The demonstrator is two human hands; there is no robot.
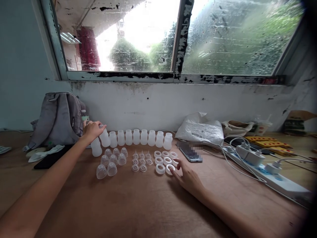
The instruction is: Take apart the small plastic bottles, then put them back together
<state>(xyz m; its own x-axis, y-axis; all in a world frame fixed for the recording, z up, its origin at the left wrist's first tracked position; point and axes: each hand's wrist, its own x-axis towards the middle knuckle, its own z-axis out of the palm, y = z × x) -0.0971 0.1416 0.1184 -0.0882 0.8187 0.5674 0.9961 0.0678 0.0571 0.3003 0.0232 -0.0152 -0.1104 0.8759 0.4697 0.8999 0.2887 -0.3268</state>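
Observation:
My left hand [92,129] is closed at the left end of a row of frosted white baby bottles. Its fingers are around the top of a slightly tilted bottle [105,138]; another bottle [96,148] stands just below the hand, its top partly hidden. My right hand [187,177] rests low over the table, thumb and fingers apart, at the edge of a group of white bottle collar rings [160,169]. The thumb reaches the nearest right ring [169,169]. Between the hands are clear domed caps [112,169] and clear silicone nipples [135,168] in short rows.
A grey backpack [59,115] and black flat case [53,158] lie left. Behind the right hand are a phone [190,153] and silvery bag [201,129]. A power strip [268,172] with white cables stretches along the right. Wall and window stand behind the table.

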